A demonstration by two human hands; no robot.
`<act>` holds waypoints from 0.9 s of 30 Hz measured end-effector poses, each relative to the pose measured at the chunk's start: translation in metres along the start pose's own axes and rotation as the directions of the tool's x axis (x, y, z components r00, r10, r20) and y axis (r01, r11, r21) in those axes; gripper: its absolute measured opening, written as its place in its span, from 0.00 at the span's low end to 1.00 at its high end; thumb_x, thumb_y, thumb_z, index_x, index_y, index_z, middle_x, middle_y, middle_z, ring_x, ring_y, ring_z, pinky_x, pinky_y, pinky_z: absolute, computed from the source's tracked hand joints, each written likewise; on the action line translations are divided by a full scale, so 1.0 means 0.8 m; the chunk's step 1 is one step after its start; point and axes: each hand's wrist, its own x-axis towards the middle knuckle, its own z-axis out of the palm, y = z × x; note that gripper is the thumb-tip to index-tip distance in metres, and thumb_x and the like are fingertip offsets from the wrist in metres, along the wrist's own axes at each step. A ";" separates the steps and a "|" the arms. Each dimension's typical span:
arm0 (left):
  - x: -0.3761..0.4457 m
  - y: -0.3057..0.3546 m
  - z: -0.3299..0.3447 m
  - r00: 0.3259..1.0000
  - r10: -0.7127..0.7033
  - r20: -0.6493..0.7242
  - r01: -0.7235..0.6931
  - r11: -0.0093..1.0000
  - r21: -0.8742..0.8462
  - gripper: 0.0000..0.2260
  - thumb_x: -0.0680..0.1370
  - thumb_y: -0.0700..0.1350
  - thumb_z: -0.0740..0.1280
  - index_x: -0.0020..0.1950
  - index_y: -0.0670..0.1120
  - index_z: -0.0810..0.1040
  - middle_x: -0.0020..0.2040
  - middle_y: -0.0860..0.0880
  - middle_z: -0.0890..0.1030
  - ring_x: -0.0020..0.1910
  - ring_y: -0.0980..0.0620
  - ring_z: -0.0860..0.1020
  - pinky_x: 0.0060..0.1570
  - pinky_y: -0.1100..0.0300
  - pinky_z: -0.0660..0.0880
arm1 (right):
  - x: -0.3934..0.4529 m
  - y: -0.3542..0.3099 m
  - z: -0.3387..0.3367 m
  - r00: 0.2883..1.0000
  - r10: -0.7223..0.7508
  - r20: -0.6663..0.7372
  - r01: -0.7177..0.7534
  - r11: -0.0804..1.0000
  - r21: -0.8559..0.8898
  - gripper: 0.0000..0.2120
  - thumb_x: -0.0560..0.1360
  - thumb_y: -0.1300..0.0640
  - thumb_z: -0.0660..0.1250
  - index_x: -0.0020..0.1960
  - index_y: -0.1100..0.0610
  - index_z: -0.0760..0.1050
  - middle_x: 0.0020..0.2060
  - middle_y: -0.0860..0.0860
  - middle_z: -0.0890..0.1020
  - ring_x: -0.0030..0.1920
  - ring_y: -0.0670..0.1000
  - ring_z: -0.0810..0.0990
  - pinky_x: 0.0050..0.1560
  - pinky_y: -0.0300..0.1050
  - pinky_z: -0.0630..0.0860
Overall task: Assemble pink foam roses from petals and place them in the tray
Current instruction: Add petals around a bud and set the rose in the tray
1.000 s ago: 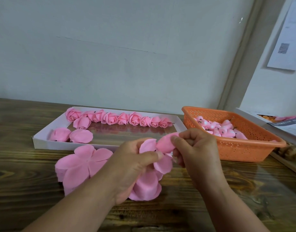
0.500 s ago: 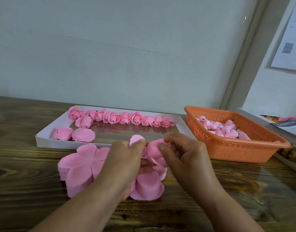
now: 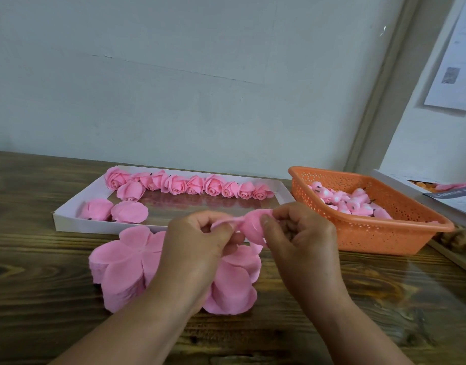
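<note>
The rose (image 3: 249,227) you are forming sits raised above the table between your two hands, near the tray's front wall. Your right hand (image 3: 303,241) curls its fingers round the bud while your left hand (image 3: 197,241) pinches a petal against it (likely so the wrap stays tight as you fold). Just below lie the stacks of flat petal sheets (image 3: 126,264), kept within easy reach for the next layer. Beyond them the white tray (image 3: 68,223) holds a far row of finished roses (image 3: 189,185), leaving its near half free for more. To the right, the orange basket (image 3: 368,233) holds the bud cores.
</note>
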 end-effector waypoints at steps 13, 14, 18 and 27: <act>-0.005 0.007 -0.001 0.987 0.157 -0.018 -0.152 0.976 0.154 0.11 0.77 0.39 0.67 0.34 0.41 0.81 0.27 0.47 0.81 0.25 0.56 0.78 0.28 0.65 0.76 | -0.003 -0.010 0.002 0.966 -0.237 0.101 0.256 0.933 -0.252 0.09 0.71 0.57 0.65 0.33 0.58 0.73 0.24 0.41 0.63 0.24 0.46 0.63 0.24 0.47 0.66; -0.004 0.007 -0.001 0.991 0.132 -0.009 -0.130 0.986 0.106 0.11 0.77 0.39 0.67 0.35 0.41 0.82 0.27 0.47 0.80 0.25 0.57 0.78 0.28 0.66 0.76 | -0.003 -0.010 0.002 0.965 -0.239 0.105 0.258 0.932 -0.253 0.09 0.71 0.58 0.65 0.33 0.58 0.72 0.24 0.41 0.63 0.24 0.47 0.63 0.24 0.48 0.66; -0.001 0.005 0.001 0.997 0.026 0.078 -0.021 0.998 -0.063 0.14 0.79 0.43 0.64 0.35 0.41 0.83 0.33 0.42 0.83 0.33 0.51 0.81 0.37 0.60 0.80 | -0.004 -0.008 0.001 0.974 -0.208 0.087 0.223 0.943 -0.246 0.10 0.72 0.60 0.67 0.32 0.61 0.73 0.24 0.45 0.67 0.25 0.49 0.66 0.24 0.51 0.68; -0.003 0.004 -0.002 0.958 0.086 0.273 -0.099 0.995 0.034 0.10 0.78 0.43 0.66 0.48 0.55 0.86 0.43 0.52 0.86 0.44 0.56 0.83 0.43 0.62 0.79 | -0.001 -0.003 -0.001 0.996 -0.035 0.077 0.039 0.998 -0.057 0.08 0.72 0.63 0.69 0.35 0.59 0.77 0.23 0.49 0.72 0.26 0.45 0.67 0.26 0.42 0.64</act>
